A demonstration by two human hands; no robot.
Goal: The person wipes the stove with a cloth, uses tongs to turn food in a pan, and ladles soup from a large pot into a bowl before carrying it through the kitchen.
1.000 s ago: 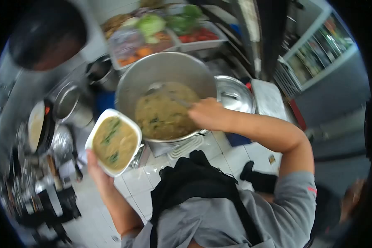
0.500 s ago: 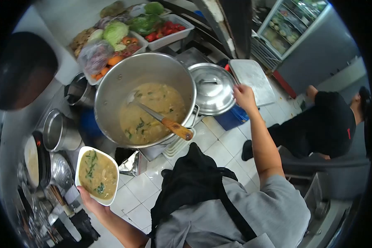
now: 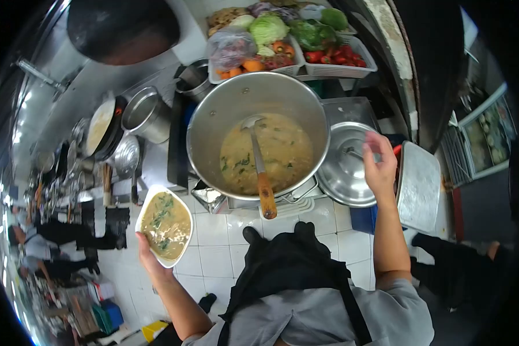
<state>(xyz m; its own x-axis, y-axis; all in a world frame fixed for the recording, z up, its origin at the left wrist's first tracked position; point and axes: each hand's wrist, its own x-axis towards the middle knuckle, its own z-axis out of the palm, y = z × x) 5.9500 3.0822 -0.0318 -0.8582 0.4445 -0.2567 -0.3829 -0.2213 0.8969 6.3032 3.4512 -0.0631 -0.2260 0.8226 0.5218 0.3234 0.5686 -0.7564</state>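
Observation:
A large steel pot (image 3: 213, 132) holds thick yellowish soup with green leaves. A ladle (image 3: 263, 187) leans in it, its wooden handle over the near rim. At the lower left, my left hand (image 3: 154, 262) grips the edge of a white bowl (image 3: 166, 226) filled with the same kind of soup. My right hand (image 3: 379, 161) is over the steel lid (image 3: 343, 173) right of the pot, fingers apart and slightly curled, with nothing in it. Whether it touches the lid cannot be made out.
Vegetable baskets (image 3: 340, 70) stand behind the pot. Smaller pots (image 3: 147, 115) and a skimmer (image 3: 127, 155) lie to the left. A metal tray (image 3: 419, 187) is beyond the lid. People (image 3: 37, 245) stand far left; another person in dark clothes is at lower right.
The view has turned, so the pot sits further right and people appear at the left. My right hand has opened over the lid. My left hand still holds the bowl.

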